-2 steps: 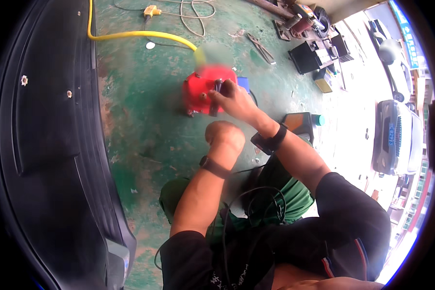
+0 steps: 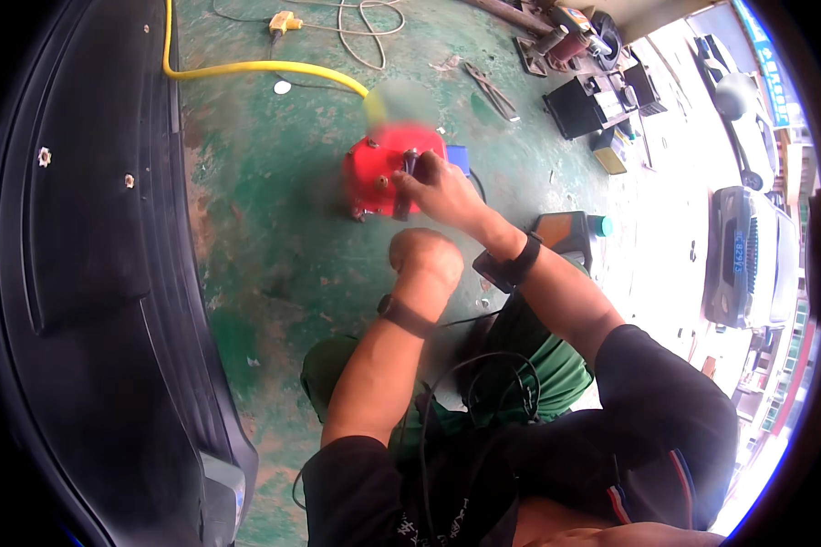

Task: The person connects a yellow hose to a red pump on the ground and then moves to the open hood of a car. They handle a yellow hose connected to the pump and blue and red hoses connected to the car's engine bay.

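Observation:
A red machine (image 2: 374, 169) with a rounded casing and bolts on it sits on the floor in front of me, with a blue part (image 2: 458, 159) at its right side. My right hand (image 2: 449, 193) is over the machine's right part, its fingers closed round a short dark tool or handle (image 2: 410, 164) with a metallic end. Whether that piece is fixed to the machine cannot be made out. My left hand (image 2: 426, 257) is curled just in front of the machine, nearer to me. Its fingers point away and are hidden by the back of the hand.
From the machine's far side a yellow hose (image 2: 265, 66) runs left. A large black bumper-like panel (image 2: 91, 228) stands along the left. Near my right forearm is a dark bottle with a green cap (image 2: 600, 226). Pliers-like tongs (image 2: 491, 91) and a black battery-like box (image 2: 579, 108) lie farther right.

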Motion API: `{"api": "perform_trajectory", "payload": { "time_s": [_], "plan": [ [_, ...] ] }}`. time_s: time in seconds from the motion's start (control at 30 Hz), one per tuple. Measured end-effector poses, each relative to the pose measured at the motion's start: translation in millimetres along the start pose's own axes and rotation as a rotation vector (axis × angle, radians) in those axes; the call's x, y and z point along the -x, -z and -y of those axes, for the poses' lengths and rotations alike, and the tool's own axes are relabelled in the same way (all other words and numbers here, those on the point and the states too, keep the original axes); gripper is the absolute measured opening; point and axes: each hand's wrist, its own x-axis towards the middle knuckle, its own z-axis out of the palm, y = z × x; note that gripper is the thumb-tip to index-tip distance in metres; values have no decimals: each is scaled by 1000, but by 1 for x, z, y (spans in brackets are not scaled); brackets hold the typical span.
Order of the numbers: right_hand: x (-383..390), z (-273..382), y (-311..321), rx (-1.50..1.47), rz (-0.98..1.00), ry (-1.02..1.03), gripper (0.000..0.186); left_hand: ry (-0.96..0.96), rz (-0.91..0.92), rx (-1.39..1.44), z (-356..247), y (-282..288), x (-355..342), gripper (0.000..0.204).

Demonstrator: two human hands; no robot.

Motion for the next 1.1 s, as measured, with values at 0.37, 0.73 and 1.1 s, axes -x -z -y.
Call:
{"api": "perform_trajectory", "payload": {
  "time_s": [0.37,0.73,1.1],
  "plan": [
    [-11,4,24,44,88,-77,53,4,-41,1,-1,-12,-9,23],
    [-7,3,32,7,69,21,46,17,2,16,-6,-9,-11,25],
    [-8,0,29,-11,68,14,43,15,-10,14,-11,-12,-16,26]
  ]
}}
